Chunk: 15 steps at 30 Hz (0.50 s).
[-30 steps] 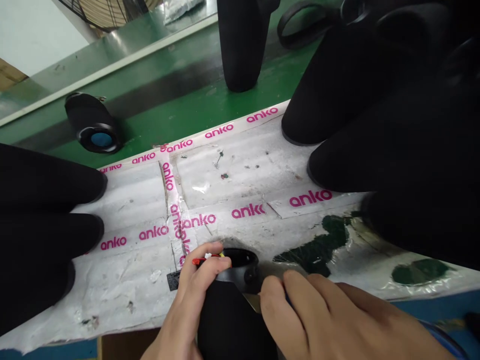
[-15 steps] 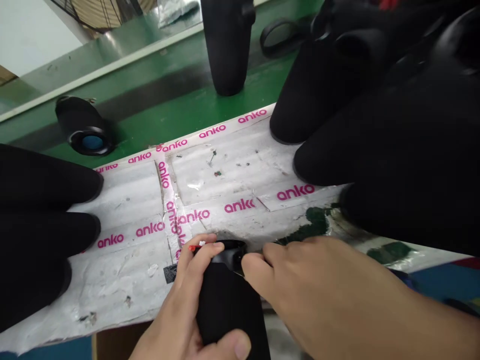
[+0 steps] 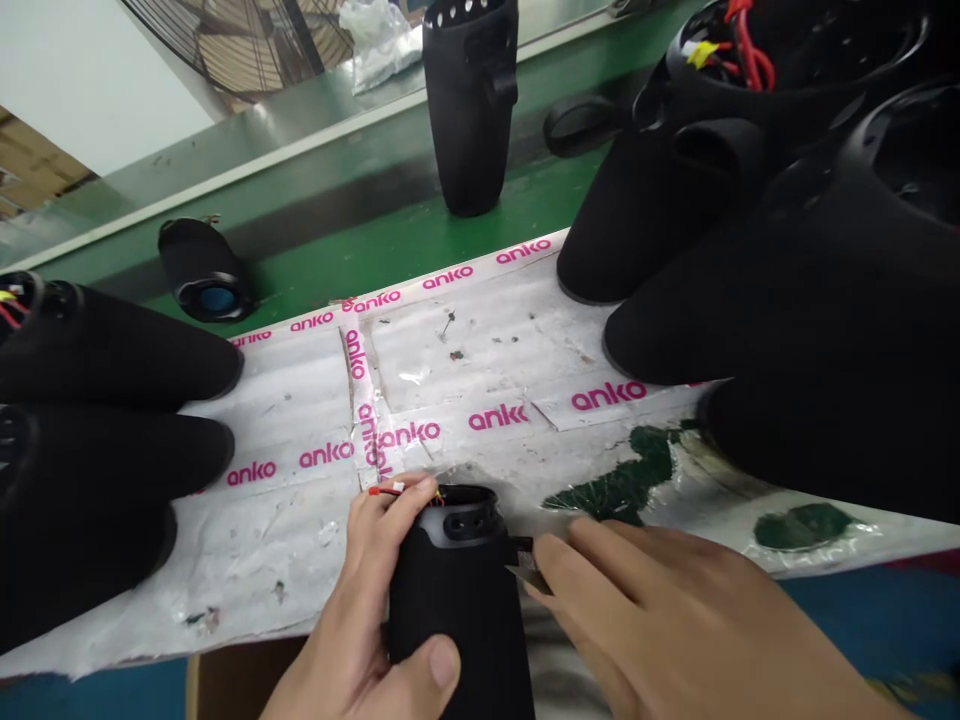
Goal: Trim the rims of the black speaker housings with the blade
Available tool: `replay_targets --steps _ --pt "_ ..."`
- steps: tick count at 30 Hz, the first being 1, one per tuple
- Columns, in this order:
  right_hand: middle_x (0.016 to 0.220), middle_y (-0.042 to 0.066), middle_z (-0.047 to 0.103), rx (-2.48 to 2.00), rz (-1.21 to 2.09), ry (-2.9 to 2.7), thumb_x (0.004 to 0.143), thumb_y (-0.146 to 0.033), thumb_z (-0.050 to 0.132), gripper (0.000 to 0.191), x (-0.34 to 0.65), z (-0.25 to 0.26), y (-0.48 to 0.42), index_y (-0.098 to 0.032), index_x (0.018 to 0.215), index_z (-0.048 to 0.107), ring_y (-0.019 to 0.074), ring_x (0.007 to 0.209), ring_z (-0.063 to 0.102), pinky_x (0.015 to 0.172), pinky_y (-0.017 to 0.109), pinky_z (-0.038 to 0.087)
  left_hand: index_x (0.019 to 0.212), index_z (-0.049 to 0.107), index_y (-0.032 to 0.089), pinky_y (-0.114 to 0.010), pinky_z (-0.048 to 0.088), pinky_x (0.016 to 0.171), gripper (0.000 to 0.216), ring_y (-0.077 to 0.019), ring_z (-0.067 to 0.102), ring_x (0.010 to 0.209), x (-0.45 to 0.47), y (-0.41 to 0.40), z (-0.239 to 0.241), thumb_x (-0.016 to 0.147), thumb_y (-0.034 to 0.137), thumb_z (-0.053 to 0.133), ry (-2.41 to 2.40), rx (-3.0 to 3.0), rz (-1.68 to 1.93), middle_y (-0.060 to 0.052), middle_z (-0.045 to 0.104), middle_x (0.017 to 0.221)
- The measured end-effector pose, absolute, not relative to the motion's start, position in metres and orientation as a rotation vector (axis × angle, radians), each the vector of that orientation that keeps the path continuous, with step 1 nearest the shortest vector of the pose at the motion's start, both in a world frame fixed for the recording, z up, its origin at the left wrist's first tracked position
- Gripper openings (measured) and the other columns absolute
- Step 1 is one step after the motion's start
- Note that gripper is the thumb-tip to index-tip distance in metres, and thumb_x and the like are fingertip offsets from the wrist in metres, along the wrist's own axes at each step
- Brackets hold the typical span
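Observation:
My left hand (image 3: 375,600) is wrapped round a black fabric-covered speaker housing (image 3: 461,620), its thumb across the front and its fingers behind the rim. The housing stands tilted close to me, with its open end up and an oval panel with small holes (image 3: 471,523) below the rim. Red wires with a white plug (image 3: 386,489) stick out over my left fingers. To the right of the housing, my right hand (image 3: 660,600) is closed on a thin pointed metal tool (image 3: 529,578), whose grip my fingers hide. Beside its tip shows a small dark piece (image 3: 519,543) that I cannot identify.
More black housings lean at the left (image 3: 150,340) and right (image 3: 660,270), some with red wires inside. One housing (image 3: 471,110) stands on the green bench (image 3: 360,240); a smaller speaker (image 3: 206,270) lies farther left. Pink-lettered tape covers the white work surface (image 3: 480,350). A fan (image 3: 247,50) is behind.
My right hand has drawn back to the right from the housing's rim, and the oval panel and the pointed tool have come into sight. My left hand keeps its hold. The view has shifted slightly.

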State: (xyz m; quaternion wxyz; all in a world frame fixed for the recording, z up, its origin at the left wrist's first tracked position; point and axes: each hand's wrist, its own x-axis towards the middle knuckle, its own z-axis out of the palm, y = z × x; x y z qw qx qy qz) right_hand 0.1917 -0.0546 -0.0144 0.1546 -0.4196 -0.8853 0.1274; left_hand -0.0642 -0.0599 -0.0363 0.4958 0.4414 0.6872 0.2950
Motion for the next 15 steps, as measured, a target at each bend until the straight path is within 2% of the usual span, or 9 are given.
replay_targets --steps 3,7,10,15 --pt "0.071 -0.005 0.058 -1.159 0.253 -2.566 0.085 -0.009 0.057 0.023 0.178 -0.013 -0.046 -0.027 0.098 0.054 0.0158 0.053 0.052 0.055 0.033 0.034 0.112 0.083 0.032 -0.057 0.053 0.112 0.026 -0.0356 0.07 0.124 -0.062 -0.052 -0.045 0.101 0.052 0.072 1.733 0.992 0.667 -0.009 0.079 0.124" --pt "0.068 -0.002 0.058 -1.168 0.083 -2.651 0.094 -0.019 0.059 0.01 0.173 -0.011 -0.041 -0.024 0.102 0.062 0.0167 0.055 0.052 0.057 0.03 0.034 0.107 0.088 0.036 -0.061 0.057 0.108 0.024 -0.045 0.068 0.126 -0.061 -0.052 -0.049 0.094 0.054 0.079 1.798 0.916 0.641 -0.01 0.08 0.12" --pt "0.067 -0.001 0.058 -1.159 0.045 -2.693 0.096 -0.023 0.06 0.009 0.171 -0.01 -0.039 -0.024 0.103 0.064 0.0174 0.057 0.052 0.057 0.03 0.035 0.108 0.089 0.033 -0.062 0.056 0.111 0.031 -0.0459 0.064 0.132 -0.06 -0.054 -0.047 0.089 0.057 0.084 1.829 0.897 0.638 -0.012 0.077 0.128" --pt "0.071 0.0 0.062 -1.107 0.097 -2.728 0.094 -0.022 0.061 0.011 0.173 -0.007 -0.035 -0.024 0.104 0.064 0.0175 0.059 0.055 0.058 0.031 0.037 0.108 0.09 0.03 -0.064 0.059 0.109 0.04 -0.0458 0.065 0.131 -0.058 -0.054 -0.049 0.09 0.064 0.081 1.856 0.884 0.613 -0.014 0.076 0.128"
